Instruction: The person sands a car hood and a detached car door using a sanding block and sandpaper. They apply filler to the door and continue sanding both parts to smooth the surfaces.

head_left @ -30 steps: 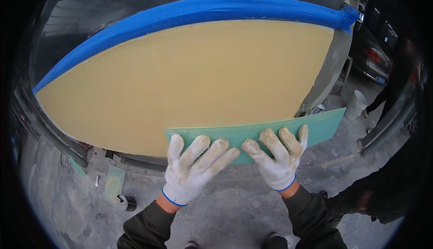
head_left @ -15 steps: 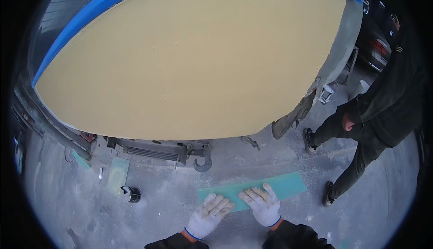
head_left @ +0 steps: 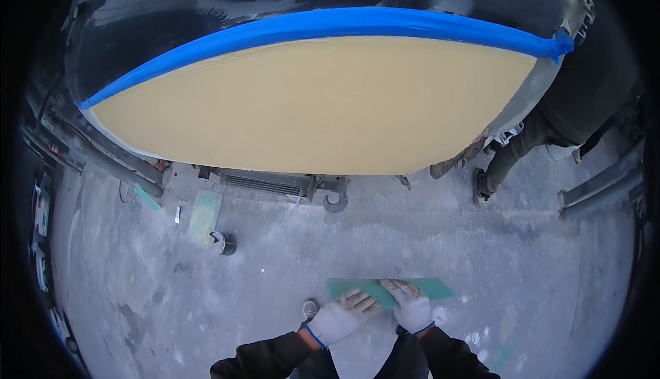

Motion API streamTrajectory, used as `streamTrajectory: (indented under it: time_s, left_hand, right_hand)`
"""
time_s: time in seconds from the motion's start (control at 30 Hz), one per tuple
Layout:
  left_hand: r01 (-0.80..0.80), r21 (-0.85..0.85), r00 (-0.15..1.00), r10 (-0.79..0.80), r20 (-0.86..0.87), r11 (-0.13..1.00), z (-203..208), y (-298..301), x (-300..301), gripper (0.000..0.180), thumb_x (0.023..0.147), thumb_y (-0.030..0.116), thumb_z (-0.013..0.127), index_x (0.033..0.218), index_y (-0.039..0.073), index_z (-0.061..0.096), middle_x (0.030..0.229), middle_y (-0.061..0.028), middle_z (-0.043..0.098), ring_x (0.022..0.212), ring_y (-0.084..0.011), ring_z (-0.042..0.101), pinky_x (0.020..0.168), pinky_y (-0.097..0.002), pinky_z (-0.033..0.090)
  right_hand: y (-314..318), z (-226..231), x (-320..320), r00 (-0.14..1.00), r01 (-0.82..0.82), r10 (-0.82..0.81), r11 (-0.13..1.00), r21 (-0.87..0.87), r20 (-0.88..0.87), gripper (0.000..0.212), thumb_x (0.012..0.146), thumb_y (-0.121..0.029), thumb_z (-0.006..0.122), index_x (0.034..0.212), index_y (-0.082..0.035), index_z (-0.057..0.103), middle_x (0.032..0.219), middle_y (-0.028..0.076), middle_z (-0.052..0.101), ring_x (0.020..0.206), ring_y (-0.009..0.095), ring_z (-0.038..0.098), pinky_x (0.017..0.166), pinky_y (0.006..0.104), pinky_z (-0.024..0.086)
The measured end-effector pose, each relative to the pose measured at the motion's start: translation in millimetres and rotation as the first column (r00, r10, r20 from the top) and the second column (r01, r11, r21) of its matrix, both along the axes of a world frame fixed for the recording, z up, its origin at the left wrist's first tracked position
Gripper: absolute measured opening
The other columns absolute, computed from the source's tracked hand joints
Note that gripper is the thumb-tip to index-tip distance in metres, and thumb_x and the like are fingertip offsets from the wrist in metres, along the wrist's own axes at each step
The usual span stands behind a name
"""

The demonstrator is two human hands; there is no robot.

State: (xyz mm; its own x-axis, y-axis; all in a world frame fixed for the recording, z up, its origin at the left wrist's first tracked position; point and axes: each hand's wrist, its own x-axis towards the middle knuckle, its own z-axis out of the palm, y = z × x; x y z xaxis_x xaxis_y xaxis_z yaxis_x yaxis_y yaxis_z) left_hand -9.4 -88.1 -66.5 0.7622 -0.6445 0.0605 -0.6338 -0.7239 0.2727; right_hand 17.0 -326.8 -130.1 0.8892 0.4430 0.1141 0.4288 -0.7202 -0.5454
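A long, translucent green flexible spreader [head_left: 433, 287] is held in front of me, above the floor. My left hand [head_left: 344, 316], in a white work glove with stained fingertips, grips its near edge left of the middle. Close beside it, my right hand [head_left: 410, 308], gloved alike, lies with its fingers over the sheet; both thumbs are hidden. Beyond them stands a curved vehicle panel coated in smooth, cream-coloured filler [head_left: 309, 111]. Blue masking tape [head_left: 357, 20] borders the filler along its upper edge, below a dark, glossy surface.
Left on the concrete floor are an open can [head_left: 224, 243], a smeared green sheet [head_left: 205, 213] and a small metallic strip [head_left: 177, 215]. A dark hook [head_left: 335, 204] juts from under the panel. At the right, a person in dark clothes [head_left: 526, 149] stands near metal beams [head_left: 601, 185].
My view has shifted, showing more dark surface above the tape. My hands have drawn closer together on the tilted spreader. The other person has moved farther back, partly behind the panel's right end.
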Motion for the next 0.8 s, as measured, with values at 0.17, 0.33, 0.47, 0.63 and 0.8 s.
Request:
streamTrajectory:
  time_s: [0.17,0.33,0.47,0.63,0.8]
  left_hand:
    - [0.059,-0.052,0.984,-0.049,0.173,0.997,38,8,22,0.038,0.09,0.019,0.064,0.127,0.015,0.07,0.133,-0.0038,0.067,0.128,-0.0218,0.06,0.109,-0.0407,0.048]
    - [0.099,-0.129,0.863,-0.02,0.504,0.987,52,14,64,0.037,0.084,0.019,0.072,0.12,0.019,0.072,0.129,-0.0002,0.063,0.119,-0.0208,0.058,0.099,-0.0395,0.051]
    - [0.158,-0.133,0.664,-0.005,0.748,0.978,23,24,136,0.04,0.073,0.018,0.076,0.113,0.02,0.072,0.113,0.0009,0.064,0.101,-0.0186,0.059,0.079,-0.0357,0.047]
    - [0.086,-0.097,0.4,0.055,0.915,0.992,5,39,202,0.046,0.068,0.017,0.075,0.114,0.022,0.069,0.098,0.0024,0.061,0.082,-0.0188,0.055,0.063,-0.0363,0.038]
    - [0.068,-0.141,0.285,0.117,0.952,0.988,-3,41,229,0.054,0.069,0.014,0.076,0.122,0.021,0.065,0.096,0.0024,0.06,0.079,-0.0192,0.053,0.062,-0.0359,0.037]
  right_hand:
    - [12,50,28,0.969,0.086,-0.059,0.991,-0.104,0.24,0.053,0.081,-0.009,0.065,0.133,-0.019,0.067,0.133,0.008,0.066,0.121,0.03,0.063,0.107,0.0479,0.046]
    - [24,93,69,0.695,0.274,-0.135,0.958,-0.086,0.707,0.045,0.081,-0.015,0.069,0.124,-0.026,0.068,0.132,0.004,0.063,0.118,0.027,0.061,0.109,0.0577,0.041]
    - [32,72,140,0.405,0.283,-0.12,0.959,0.001,0.906,0.039,0.08,-0.023,0.071,0.118,-0.032,0.069,0.125,-0.001,0.065,0.114,0.024,0.061,0.109,0.0596,0.04]
    - [61,53,200,0.162,0.28,-0.196,0.949,0.146,0.967,0.039,0.081,-0.028,0.076,0.119,-0.038,0.071,0.116,-0.009,0.069,0.113,0.021,0.06,0.115,0.0595,0.035]
    - [66,46,233,0.035,0.281,-0.205,0.941,0.187,0.978,0.044,0.082,-0.031,0.079,0.123,-0.043,0.07,0.123,-0.013,0.064,0.116,0.019,0.058,0.118,0.0588,0.033]
